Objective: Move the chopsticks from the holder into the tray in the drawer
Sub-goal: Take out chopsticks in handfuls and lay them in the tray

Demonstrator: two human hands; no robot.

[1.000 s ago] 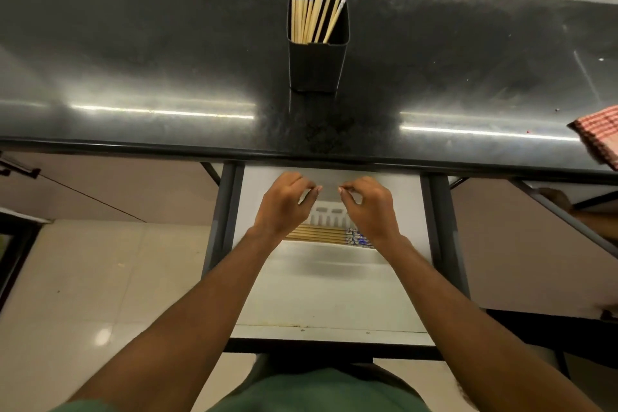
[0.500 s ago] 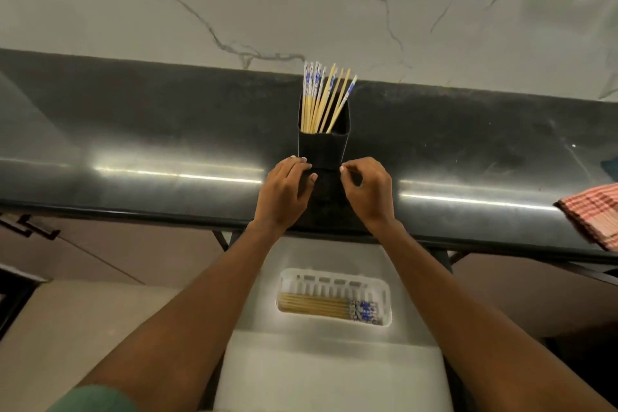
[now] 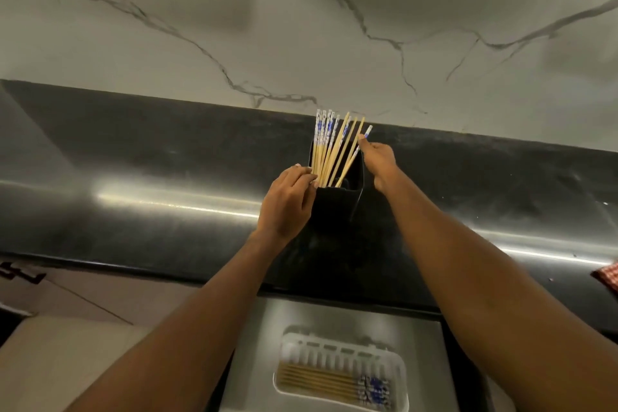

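A black square holder point(image 3: 336, 207) stands on the dark counter with several bamboo chopsticks point(image 3: 329, 147) with blue-and-white tops fanned out of it. My left hand point(image 3: 289, 201) rests against the holder's left side, fingertips touching the lower chopstick shafts at the rim. My right hand point(image 3: 378, 157) is at the holder's right rim, fingers pinched on the rightmost chopstick near its patterned top. Below, a white slotted tray point(image 3: 344, 344) lies in the open drawer point(image 3: 254, 344), with several chopsticks point(image 3: 321, 381) laid flat in it, tops to the right.
The black counter point(image 3: 150, 184) runs across the view under a marble-patterned wall point(image 3: 301, 27). A red checked cloth point(image 3: 608, 276) lies at the counter's right edge. The floor point(image 3: 50, 361) shows at lower left.
Both hands rose from the drawer tray past the holder's base to its rim. The right hand has pinched the rightmost chopstick; the left now touches the holder and chopsticks. The view tilted upward.
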